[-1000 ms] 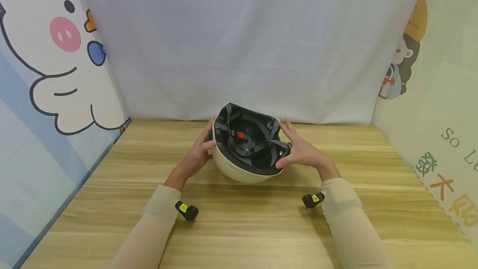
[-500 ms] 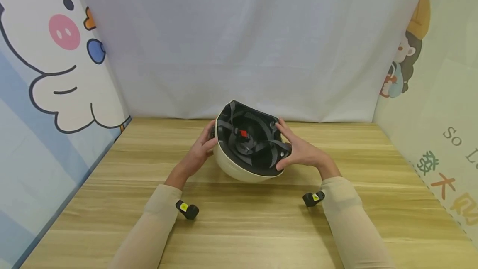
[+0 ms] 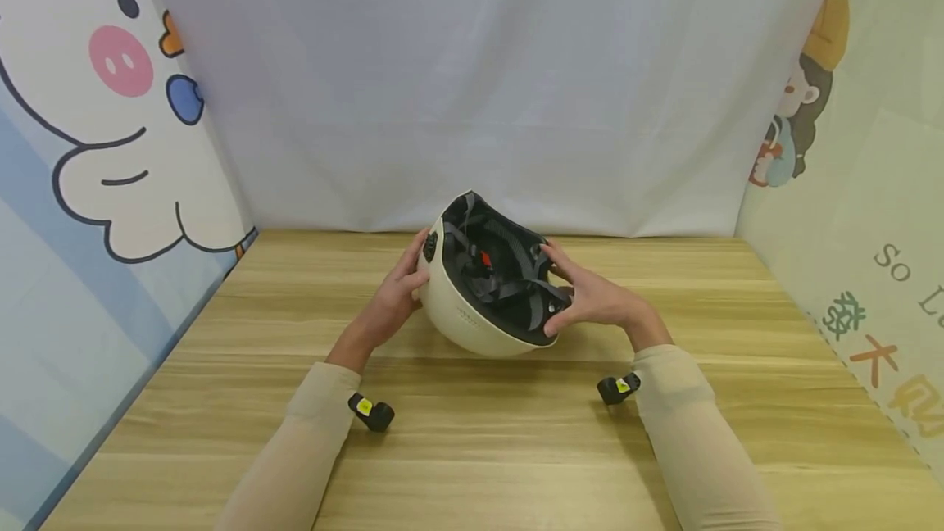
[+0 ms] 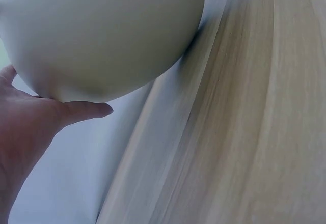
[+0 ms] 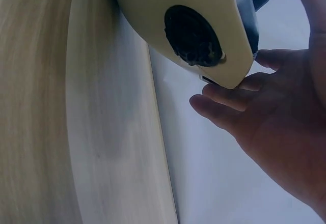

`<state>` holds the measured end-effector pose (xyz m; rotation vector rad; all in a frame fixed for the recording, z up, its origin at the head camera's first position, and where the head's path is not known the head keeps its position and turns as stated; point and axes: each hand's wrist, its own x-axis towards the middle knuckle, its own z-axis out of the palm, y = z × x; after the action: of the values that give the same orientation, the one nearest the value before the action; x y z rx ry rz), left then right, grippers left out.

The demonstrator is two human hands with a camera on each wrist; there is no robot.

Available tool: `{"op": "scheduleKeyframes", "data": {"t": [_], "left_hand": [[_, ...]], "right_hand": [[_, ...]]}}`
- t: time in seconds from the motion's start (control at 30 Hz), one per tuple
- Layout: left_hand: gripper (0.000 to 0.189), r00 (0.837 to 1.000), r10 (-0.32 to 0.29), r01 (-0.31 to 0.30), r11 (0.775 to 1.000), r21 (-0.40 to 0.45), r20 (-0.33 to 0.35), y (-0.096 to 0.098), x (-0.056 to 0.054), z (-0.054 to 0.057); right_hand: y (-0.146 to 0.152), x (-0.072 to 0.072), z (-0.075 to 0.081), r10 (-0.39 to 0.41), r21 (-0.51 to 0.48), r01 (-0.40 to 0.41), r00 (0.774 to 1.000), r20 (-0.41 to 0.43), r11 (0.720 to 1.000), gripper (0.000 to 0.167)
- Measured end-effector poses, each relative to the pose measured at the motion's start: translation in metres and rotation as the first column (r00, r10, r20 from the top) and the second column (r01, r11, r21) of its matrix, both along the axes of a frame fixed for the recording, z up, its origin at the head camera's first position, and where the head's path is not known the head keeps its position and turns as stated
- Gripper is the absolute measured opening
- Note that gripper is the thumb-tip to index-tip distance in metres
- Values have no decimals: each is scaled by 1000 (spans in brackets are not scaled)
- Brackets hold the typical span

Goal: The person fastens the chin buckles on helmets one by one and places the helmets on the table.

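Observation:
A cream helmet [image 3: 460, 318] sits bottom-up and tilted at mid-table in the head view, its black-lined opening turned towards the upper right. Grey straps [image 3: 542, 301] and a small red piece [image 3: 486, 258] show inside. My left hand [image 3: 387, 310] holds the shell's left side, thumb on the near face, beside a black round vent-like disc [image 3: 430, 247]. My right hand [image 3: 601, 299] grips the right rim, its thumb at the near edge and fingers farther back. In the right wrist view, fingertips [image 5: 214, 109] meet the shell near another black disc [image 5: 191, 35].
The wood-grain table [image 3: 472, 449] lies beneath both forearms. A white curtain [image 3: 472, 88] hangs along its back edge, and printed cartoon panels stand at the left [image 3: 147, 187] and right [image 3: 848, 228]. Small black wrist cameras are strapped at the left [image 3: 372, 413] and right [image 3: 618, 388] cuffs.
The helmet has turned and tipped to the right between my hands. Its left disc now shows fully and the far left rim stands higher. Both hands stay in nearly the same place.

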<state>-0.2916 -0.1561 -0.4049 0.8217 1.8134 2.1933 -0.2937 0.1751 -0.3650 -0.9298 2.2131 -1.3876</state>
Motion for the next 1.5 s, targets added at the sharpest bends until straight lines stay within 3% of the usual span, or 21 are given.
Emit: {"op": "scheduleKeyframes", "data": {"t": [0.33,0.53,0.77,0.97,1.5], "left_hand": [[58,1000,15,-15,1000,16,2,1,-1,1],[59,999,37,-37,999,-13,10,2,0,0],[68,999,3,-1,999,-40,44,3,-1,0],[73,999,-1,2,999,-36,36,5,-3,-2],[78,1000,20,-20,999,-51,17,2,1,-5]], "right_hand": [[-5,8,9,-42,140,61,990,-134,988,119],[-5,6,5,-63,168,85,989,-132,982,118],[-4,6,5,-67,178,91,989,-134,980,117],[-3,8,5,-61,195,80,993,-98,978,114],[-6,9,3,-77,210,95,993,-92,973,114]]}}
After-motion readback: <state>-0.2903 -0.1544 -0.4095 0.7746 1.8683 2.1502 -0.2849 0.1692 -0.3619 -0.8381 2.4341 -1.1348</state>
